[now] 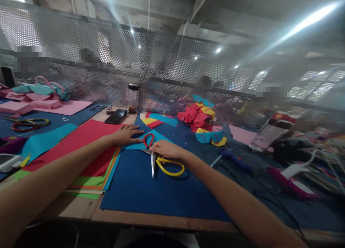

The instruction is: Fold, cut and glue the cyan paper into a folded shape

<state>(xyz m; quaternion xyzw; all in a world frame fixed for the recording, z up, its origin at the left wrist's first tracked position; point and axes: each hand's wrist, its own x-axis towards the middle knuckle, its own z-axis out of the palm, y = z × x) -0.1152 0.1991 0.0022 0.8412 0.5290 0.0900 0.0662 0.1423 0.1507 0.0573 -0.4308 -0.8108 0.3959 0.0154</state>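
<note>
My right hand is closed around the middle of a pair of scissors with one red and one yellow handle loop. The blades are parted; one points toward the table's front edge. Flat on the table, with fingers stretched out, lies my left hand, its fingertips at a light-blue sheet. Under its wrist and forearm is a stack of coloured paper with a red sheet on top; green, orange and blue edges show beneath. A dark-blue mat lies under the scissors.
Behind are a phone, a clear bottle and a heap of folded red, yellow and blue paper pieces. Glue guns with cords, another clear jar and a mesh partition surround the workspace. More scissors lie left.
</note>
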